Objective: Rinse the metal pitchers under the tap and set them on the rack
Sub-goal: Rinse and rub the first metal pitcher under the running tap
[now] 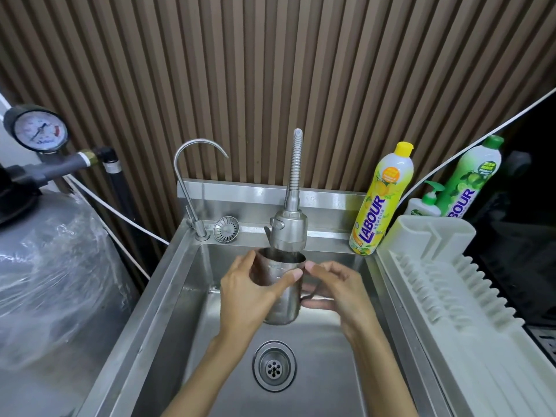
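Both hands' grip on pitcher under tap, left hand, right hand, sink open below

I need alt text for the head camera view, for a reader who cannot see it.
Two bare hands hold a metal pitcher under the spray tap above a steel sink, left hand around its body, right hand at the handle. An empty white rack waits at right.

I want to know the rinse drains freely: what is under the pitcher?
Under the pitcher lie the bare sink floor and, nearer the camera, the open drain. The pitcher and left hand hide the floor directly beneath.
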Tool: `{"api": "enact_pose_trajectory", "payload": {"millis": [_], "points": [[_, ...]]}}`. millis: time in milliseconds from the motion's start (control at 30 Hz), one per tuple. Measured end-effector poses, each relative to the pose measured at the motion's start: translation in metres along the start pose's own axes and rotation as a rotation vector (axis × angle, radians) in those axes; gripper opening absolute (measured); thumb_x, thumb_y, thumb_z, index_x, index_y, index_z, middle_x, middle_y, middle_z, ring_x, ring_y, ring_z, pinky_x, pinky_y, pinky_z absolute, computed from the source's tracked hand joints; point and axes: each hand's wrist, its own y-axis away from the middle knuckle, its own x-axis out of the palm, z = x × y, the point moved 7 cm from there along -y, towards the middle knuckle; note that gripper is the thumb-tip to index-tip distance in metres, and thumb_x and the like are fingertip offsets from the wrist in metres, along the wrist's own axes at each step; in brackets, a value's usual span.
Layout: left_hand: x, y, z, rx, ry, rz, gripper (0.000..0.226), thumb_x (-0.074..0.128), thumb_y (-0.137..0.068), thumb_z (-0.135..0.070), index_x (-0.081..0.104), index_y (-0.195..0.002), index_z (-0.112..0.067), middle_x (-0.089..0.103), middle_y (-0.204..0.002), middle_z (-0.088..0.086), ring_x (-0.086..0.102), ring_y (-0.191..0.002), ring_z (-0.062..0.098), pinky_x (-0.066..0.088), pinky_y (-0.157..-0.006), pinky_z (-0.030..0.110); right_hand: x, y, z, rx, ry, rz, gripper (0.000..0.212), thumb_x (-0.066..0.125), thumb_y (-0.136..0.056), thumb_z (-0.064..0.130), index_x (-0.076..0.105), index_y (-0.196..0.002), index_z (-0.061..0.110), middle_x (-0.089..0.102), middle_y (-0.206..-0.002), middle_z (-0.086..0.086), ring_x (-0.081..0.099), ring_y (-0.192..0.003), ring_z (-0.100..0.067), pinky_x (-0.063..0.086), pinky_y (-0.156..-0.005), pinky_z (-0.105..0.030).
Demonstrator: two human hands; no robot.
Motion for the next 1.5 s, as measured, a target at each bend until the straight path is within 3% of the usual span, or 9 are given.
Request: {"api": "enact_pose_trajectory", "payload": {"millis": [233,433,633,733,833,1067,1233,1400,1500], "points": [[0.036,0.002,0.015,-0.14,0.246,0.247,0.045,0.085,-0.049,-0.048,0.07,-0.087,-0.031,0.074,-0.077,-0.016,0.068,-0.079,-0.002,0.049,-0.075,0.014,-0.017,0.01,0.038,-0.331,0.49,-0.251,0.029,0.074,-0.072,0.027,0.051,-0.057,0.016,0.074,-0.084,0.008,0.068,-0.075,-0.014,0.055,-0.074,-0.036],[0.028,-0.01,0.01,0.002,0.238,0.049,0.079,0.086,-0.046,-0.042,0.053,-0.118,-0.035,0.064,-0.112,-0.012,0.06,-0.107,0.001,0.046,-0.094,0.021,-0.006,-0.009,0.012,-0.239,0.031,-0.021,0.027,0.063,-0.084,0.003,0.049,-0.063,0.012,0.068,-0.114,0.009,0.063,-0.101,0.004,0.045,-0.096,-0.029],[0.009,-0.008,-0.01,0.161,0.056,-0.012,0.087,0.089,-0.051,-0.022,0.052,-0.129,-0.01,0.043,-0.106,-0.031,0.044,-0.098,-0.022,0.032,-0.087,-0.003,0.016,-0.016,-0.028,-0.026,-0.378,0.177,0.022,0.066,-0.082,0.014,0.048,-0.072,0.006,0.063,-0.103,-0.023,0.062,-0.1,-0.037,0.052,-0.094,-0.042],[0.0,-0.002,-0.01,0.095,-0.049,-0.087,0.088,0.071,-0.046,-0.064,0.06,-0.118,-0.014,0.047,-0.092,-0.014,0.052,-0.089,0.005,0.046,-0.09,0.027,0.012,-0.01,-0.027,0.011,-0.236,0.121,0.018,0.063,-0.082,0.019,0.054,-0.078,0.004,0.065,-0.08,-0.017,0.067,-0.078,-0.03,0.059,-0.076,-0.04],[0.002,0.0,0.0,-0.013,-0.082,-0.046,0.077,0.059,-0.044,-0.078,0.066,-0.097,-0.022,0.048,-0.078,-0.009,0.055,-0.075,0.01,0.045,-0.075,0.025,0.001,-0.005,-0.011,-0.001,-0.043,0.007,0.017,0.067,-0.083,0.017,0.058,-0.077,0.003,0.068,-0.073,-0.011,0.071,-0.072,-0.025,0.06,-0.06,-0.038],[0.04,0.004,0.026,-0.212,0.292,0.223,0.037,0.083,-0.056,-0.037,0.071,-0.09,-0.027,0.074,-0.088,-0.008,0.067,-0.083,-0.003,0.044,-0.073,0.008,-0.02,0.007,0.035,-0.286,0.628,-0.301,0.034,0.075,-0.073,0.032,0.05,-0.053,0.019,0.067,-0.062,-0.001,0.065,-0.067,-0.026,0.054,-0.067,-0.036],[0.048,-0.006,0.017,-0.155,0.532,0.188,0.065,0.083,-0.058,0.002,0.06,-0.116,-0.015,0.071,-0.108,0.004,0.067,-0.099,0.01,0.051,-0.084,0.015,-0.013,-0.004,0.023,-0.315,0.184,-0.137,0.029,0.064,-0.083,0.002,0.047,-0.063,0.014,0.069,-0.103,0.011,0.066,-0.092,0.003,0.048,-0.076,-0.01],[0.021,-0.015,0.004,0.041,0.345,0.065,0.087,0.088,-0.049,-0.01,0.047,-0.109,-0.057,0.058,-0.114,-0.03,0.051,-0.109,-0.016,0.037,-0.09,0.004,0.012,-0.023,-0.011,-0.124,-0.324,0.131,0.022,0.059,-0.086,0.001,0.046,-0.069,0.007,0.064,-0.116,-0.011,0.063,-0.105,-0.021,0.049,-0.096,-0.039],[0.007,-0.007,-0.006,0.097,0.201,-0.023,0.08,0.089,-0.052,-0.01,0.053,-0.119,-0.035,0.05,-0.117,-0.016,0.045,-0.109,-0.017,0.029,-0.088,-0.005,0.025,-0.02,-0.025,0.006,-0.433,0.219,0.021,0.062,-0.084,0.009,0.047,-0.069,0.007,0.064,-0.086,-0.016,0.064,-0.084,-0.028,0.056,-0.086,-0.038]]}}
